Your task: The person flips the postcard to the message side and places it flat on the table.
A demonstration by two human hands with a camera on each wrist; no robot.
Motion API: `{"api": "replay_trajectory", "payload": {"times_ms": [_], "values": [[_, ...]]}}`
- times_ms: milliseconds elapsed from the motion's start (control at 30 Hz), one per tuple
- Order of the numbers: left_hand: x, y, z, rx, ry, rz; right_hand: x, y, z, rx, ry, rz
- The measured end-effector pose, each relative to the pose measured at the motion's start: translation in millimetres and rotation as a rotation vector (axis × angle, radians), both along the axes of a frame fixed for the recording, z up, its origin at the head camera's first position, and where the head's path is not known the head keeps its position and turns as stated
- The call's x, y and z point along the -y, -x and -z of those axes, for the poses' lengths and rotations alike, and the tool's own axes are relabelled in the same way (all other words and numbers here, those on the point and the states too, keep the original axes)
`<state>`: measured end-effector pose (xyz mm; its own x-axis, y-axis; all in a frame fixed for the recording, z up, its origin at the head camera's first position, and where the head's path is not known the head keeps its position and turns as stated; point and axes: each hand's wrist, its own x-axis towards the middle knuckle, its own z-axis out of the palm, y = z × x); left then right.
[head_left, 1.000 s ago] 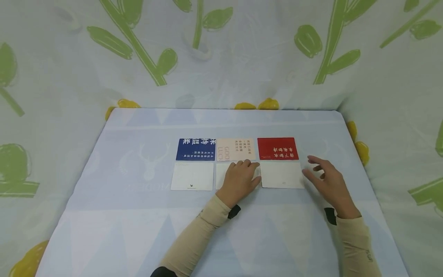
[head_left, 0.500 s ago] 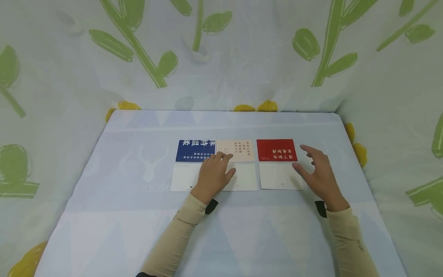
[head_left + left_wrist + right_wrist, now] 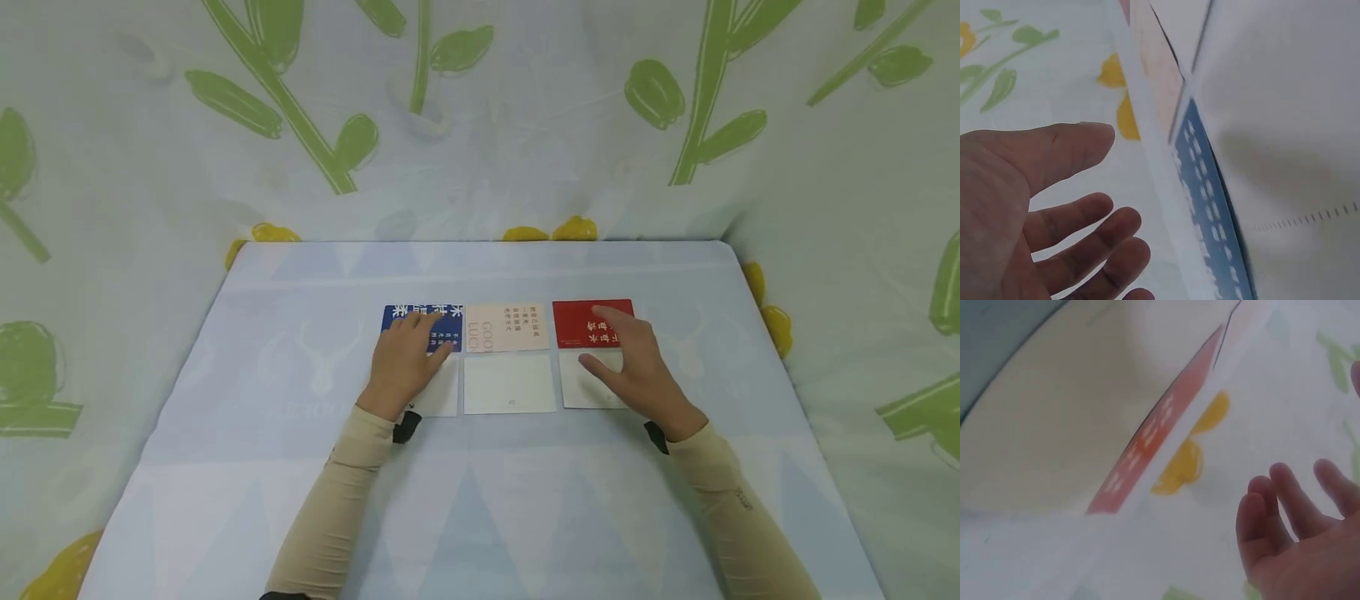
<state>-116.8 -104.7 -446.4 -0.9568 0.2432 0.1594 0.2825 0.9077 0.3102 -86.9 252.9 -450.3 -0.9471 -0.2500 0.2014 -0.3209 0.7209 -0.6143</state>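
Two rows of three cards lie flat on the table. In the back row are a blue card (image 3: 453, 333) with white lettering, a cream card (image 3: 521, 327) reading "GOOD LUCK" in part, and a red card (image 3: 573, 327). The front row has a left white card (image 3: 445, 390), a middle white card (image 3: 510, 383) and a right white card (image 3: 581, 390). My left hand (image 3: 401, 367), fingers loosely spread, hovers over the left pair and partly hides both. Over the red and right white cards is my right hand (image 3: 637, 367), thumb and fingers apart. Neither hand holds anything.
A pale blue and white patterned cloth covers the table (image 3: 480, 483). Behind it and along both sides hangs a white curtain (image 3: 525, 150) with green leaf prints. The red card column stands slightly apart from the cream one.
My left hand has moved left from the middle cards to the blue and left white cards. My right hand has come left from beside the right-hand cards to over them.
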Motion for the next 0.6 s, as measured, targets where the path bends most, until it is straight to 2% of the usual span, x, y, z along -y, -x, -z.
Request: {"api": "replay_trajectory", "payload": {"times_ms": [200, 333, 467, 600], "values": [[27.0, 13.8, 5.1, 0.061, -0.01, -0.026, 23.1, 5.9, 1.2, 0.045, -0.033, -0.058], [47.6, 26.9, 4.3, 0.14, -0.004, -0.033, 40.1, 10.0, 3.7, 0.068, -0.05, -0.111], [67.4, 42.3, 2.6, 0.256, -0.046, 0.019, 55.5, 13.9, 4.9, 0.067, -0.032, -0.156], [83.0, 56.6, 2.6, 0.33, -0.07, 0.063, 71.1, 19.9, 2.3, 0.098, -0.034, -0.177]]}}
